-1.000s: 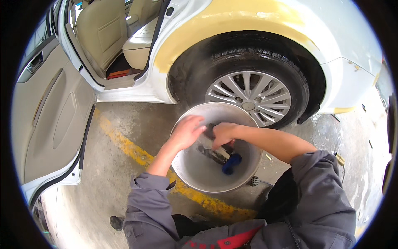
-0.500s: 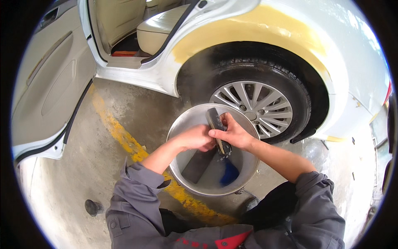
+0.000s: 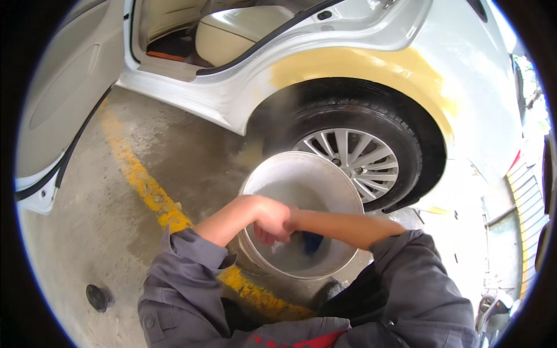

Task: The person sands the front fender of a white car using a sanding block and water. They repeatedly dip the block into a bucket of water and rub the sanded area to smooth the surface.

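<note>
Two bare hands are overlapping over a bucket (image 3: 322, 177) beside a car's wheel (image 3: 350, 168).
The left hand (image 3: 270, 216), its fingers curling downward, is covering most of the right hand (image 3: 292, 220), so I cannot tell whether either is gripping anything. The right forearm (image 3: 348, 226) is crossing the bucket's mouth, and a blue thing (image 3: 312, 242), partly hidden, is showing inside the bucket just below it. The bucket is standing on the floor (image 3: 174, 139), near the wheel. A yellow patch (image 3: 360, 61) is curving above the wheel on the white car (image 3: 232, 95), whose door (image 3: 69, 93) is hanging open at left. A yellow line (image 3: 136, 171) is slanting across the floor.
</note>
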The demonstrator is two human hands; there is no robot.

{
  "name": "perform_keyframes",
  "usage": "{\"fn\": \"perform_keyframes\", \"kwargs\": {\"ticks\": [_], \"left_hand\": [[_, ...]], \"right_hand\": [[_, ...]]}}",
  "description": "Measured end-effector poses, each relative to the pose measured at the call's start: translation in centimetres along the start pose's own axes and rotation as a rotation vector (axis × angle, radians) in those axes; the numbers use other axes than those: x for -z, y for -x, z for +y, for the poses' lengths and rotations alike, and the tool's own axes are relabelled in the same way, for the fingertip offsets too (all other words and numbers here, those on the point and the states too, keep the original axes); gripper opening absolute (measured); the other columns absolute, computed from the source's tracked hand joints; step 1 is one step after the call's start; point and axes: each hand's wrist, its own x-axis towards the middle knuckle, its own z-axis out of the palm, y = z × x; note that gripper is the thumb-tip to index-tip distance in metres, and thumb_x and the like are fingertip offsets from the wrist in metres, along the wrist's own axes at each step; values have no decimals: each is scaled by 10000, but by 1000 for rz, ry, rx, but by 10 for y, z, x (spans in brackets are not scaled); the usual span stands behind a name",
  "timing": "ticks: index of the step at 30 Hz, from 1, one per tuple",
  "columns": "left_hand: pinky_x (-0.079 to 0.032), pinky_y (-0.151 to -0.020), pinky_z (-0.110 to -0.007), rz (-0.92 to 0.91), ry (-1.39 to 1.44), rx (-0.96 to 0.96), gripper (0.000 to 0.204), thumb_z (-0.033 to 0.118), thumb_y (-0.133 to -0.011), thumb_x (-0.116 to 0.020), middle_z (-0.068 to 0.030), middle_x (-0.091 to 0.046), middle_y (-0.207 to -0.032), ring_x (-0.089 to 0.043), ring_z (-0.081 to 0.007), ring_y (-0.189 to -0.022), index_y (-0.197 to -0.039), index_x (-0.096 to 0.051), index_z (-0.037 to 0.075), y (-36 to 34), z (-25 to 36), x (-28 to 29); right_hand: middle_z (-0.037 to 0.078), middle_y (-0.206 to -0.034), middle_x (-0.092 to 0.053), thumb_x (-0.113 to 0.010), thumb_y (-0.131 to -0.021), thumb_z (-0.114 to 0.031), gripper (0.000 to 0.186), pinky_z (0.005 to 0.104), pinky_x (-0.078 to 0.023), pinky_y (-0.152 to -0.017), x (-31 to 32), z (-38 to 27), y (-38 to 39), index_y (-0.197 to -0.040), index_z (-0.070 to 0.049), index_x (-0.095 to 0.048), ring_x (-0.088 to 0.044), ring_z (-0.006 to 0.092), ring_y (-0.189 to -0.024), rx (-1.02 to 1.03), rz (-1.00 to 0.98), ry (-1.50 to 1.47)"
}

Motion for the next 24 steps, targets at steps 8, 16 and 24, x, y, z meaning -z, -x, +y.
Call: {"fn": "perform_keyframes", "kwargs": {"ticks": [8,16,24], "left_hand": [[-617,-765,-315,151,13,-248,388,374,-1030,-673,-77,-809,-910,-776,-151,-801,-976,-774,3,4,-17,28],[-593,-767,-368,361,-70,-70,433,383,-1046,-600,-62,-792,-813,-753,-183,-737,-861,-750,21,-14,-14,49],[-589,-756,-396,418,-200,-72,442,391,-1046,-599,-50,-772,-760,-739,-205,-719,-819,-754,44,-13,-19,43]], "right_hand": [[157,-1246,-659,-775,-791,-218,530,541,-505,-1016,162,-38,220,-1309,-220,-661,-622,396,-1198,30,870,654],[114,-1505,-564,-859,-774,-125,564,535,-418,-1108,214,4,261,-1305,-252,-719,-539,362,-1345,6,1203,1212],[139,-1492,-595,-876,-748,-172,575,520,-454,-1075,225,18,276,-1307,-243,-758,-589,368,-1305,131,1280,1189]]}}
